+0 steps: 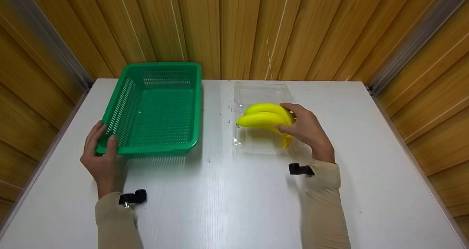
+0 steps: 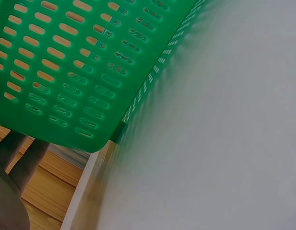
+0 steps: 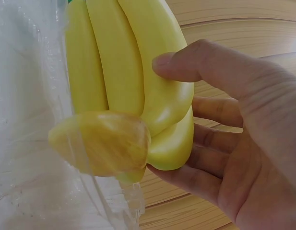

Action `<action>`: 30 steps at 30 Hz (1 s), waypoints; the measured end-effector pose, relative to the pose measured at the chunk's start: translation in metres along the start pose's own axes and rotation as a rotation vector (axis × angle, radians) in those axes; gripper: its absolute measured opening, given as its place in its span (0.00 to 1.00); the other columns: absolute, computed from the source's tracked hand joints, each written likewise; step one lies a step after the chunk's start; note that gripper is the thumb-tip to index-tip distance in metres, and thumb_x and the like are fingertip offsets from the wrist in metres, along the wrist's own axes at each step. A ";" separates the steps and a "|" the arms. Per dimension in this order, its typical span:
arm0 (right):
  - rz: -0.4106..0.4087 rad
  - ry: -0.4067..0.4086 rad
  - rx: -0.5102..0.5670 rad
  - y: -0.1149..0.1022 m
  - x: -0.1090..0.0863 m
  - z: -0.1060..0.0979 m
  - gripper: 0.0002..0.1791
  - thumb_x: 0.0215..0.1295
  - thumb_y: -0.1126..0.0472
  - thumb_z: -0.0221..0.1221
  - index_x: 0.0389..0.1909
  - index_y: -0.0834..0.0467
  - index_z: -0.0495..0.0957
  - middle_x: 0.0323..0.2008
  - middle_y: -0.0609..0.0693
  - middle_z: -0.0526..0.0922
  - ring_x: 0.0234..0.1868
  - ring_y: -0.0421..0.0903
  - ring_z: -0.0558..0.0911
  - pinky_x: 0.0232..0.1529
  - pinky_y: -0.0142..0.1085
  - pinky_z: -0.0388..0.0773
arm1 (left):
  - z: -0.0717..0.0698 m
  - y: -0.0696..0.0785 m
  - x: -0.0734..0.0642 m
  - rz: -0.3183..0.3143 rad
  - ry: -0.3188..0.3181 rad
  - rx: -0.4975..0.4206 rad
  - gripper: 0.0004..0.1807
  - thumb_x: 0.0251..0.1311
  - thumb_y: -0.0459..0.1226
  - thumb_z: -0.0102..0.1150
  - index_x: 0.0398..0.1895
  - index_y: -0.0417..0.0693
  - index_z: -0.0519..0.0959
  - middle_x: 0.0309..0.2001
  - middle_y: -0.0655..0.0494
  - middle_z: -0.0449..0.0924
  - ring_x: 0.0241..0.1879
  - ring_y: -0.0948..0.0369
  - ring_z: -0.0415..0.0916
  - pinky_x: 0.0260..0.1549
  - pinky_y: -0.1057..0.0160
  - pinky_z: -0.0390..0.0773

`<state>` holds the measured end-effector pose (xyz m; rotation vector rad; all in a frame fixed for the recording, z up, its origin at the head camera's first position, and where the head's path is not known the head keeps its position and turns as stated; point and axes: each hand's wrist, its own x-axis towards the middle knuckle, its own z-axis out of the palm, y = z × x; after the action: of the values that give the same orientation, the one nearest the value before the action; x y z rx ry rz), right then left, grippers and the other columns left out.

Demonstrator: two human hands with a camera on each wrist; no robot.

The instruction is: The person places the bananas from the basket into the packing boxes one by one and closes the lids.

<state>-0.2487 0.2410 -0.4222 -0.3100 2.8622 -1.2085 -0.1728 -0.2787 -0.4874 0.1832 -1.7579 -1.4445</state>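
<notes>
My left hand [image 1: 100, 161] holds the near left corner of a green plastic basket [image 1: 198, 109], thumb on the rim and fingers along the outer side. In the left wrist view the slotted basket wall [image 2: 92, 136] rises above the white table, with parts of the fingers [image 2: 28, 160] at the lower left. On the right, a bunch of yellow bananas [image 1: 262, 121] is gripped at its right side by my right hand [image 1: 307, 128]. The bunch overlaps a clear plastic container [image 1: 262, 93]. In the right wrist view the thumb presses one banana [image 3: 164, 96] and the fingers go behind the bunch.
The white table [image 1: 220, 205] backs onto a wood-panelled wall [image 1: 238, 29], with more panels on both sides. Black wrist mounts [image 1: 133, 197] sit over both sleeves. The container lies a short way right of the basket.
</notes>
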 end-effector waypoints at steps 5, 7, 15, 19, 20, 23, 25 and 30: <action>0.010 -0.016 0.008 0.000 0.001 0.001 0.41 0.63 0.59 0.74 0.76 0.59 0.71 0.68 0.58 0.76 0.60 0.58 0.77 0.60 0.50 0.78 | 0.000 0.001 -0.001 0.004 0.003 -0.003 0.21 0.69 0.26 0.61 0.64 0.30 0.81 0.69 0.42 0.77 0.73 0.55 0.71 0.73 0.60 0.67; 0.014 -0.021 0.006 0.001 0.001 0.002 0.41 0.63 0.59 0.74 0.76 0.59 0.71 0.68 0.58 0.76 0.61 0.58 0.77 0.61 0.50 0.78 | 0.000 0.001 0.000 0.005 0.003 -0.005 0.21 0.69 0.26 0.61 0.63 0.30 0.81 0.69 0.42 0.77 0.73 0.55 0.71 0.73 0.60 0.67; 0.019 -0.038 -0.002 0.004 0.003 0.005 0.41 0.62 0.58 0.74 0.76 0.58 0.72 0.68 0.57 0.76 0.61 0.58 0.77 0.62 0.50 0.76 | 0.001 0.008 -0.003 -0.047 -0.003 0.007 0.21 0.71 0.29 0.60 0.65 0.34 0.81 0.70 0.47 0.77 0.73 0.57 0.70 0.72 0.61 0.67; 0.018 -0.043 -0.006 0.006 0.004 0.006 0.40 0.62 0.57 0.75 0.75 0.58 0.72 0.68 0.57 0.77 0.61 0.58 0.77 0.63 0.51 0.75 | 0.001 0.011 -0.005 -0.073 -0.009 0.012 0.21 0.72 0.31 0.59 0.66 0.36 0.81 0.71 0.51 0.77 0.73 0.58 0.69 0.72 0.61 0.67; 0.019 -0.045 -0.008 0.006 0.004 0.006 0.40 0.63 0.57 0.75 0.75 0.58 0.72 0.68 0.57 0.76 0.61 0.58 0.77 0.63 0.51 0.75 | 0.001 0.011 -0.005 -0.072 -0.010 0.010 0.21 0.72 0.31 0.59 0.66 0.36 0.81 0.71 0.51 0.77 0.73 0.58 0.69 0.72 0.61 0.67; 0.025 -0.050 -0.015 0.006 0.005 0.007 0.41 0.63 0.57 0.75 0.76 0.57 0.72 0.69 0.57 0.76 0.62 0.58 0.76 0.64 0.51 0.75 | 0.001 0.012 -0.005 -0.079 -0.014 0.004 0.21 0.72 0.32 0.59 0.66 0.36 0.81 0.71 0.52 0.77 0.74 0.58 0.69 0.72 0.62 0.67; 0.028 -0.054 -0.020 0.006 0.005 0.007 0.41 0.63 0.57 0.75 0.76 0.58 0.71 0.70 0.57 0.75 0.62 0.58 0.76 0.65 0.52 0.74 | 0.001 0.012 -0.005 -0.078 -0.014 0.001 0.21 0.72 0.31 0.59 0.66 0.36 0.81 0.71 0.51 0.77 0.74 0.58 0.69 0.72 0.61 0.67; 0.041 -0.066 -0.030 0.006 0.006 0.007 0.42 0.63 0.57 0.74 0.77 0.58 0.70 0.71 0.58 0.74 0.63 0.58 0.76 0.67 0.53 0.73 | 0.000 0.010 -0.005 -0.072 -0.016 0.006 0.21 0.72 0.31 0.59 0.66 0.36 0.81 0.71 0.51 0.77 0.74 0.58 0.69 0.72 0.61 0.67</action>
<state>-0.2546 0.2387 -0.4312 -0.2850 2.8182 -1.1284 -0.1658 -0.2727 -0.4807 0.2414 -1.7848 -1.4952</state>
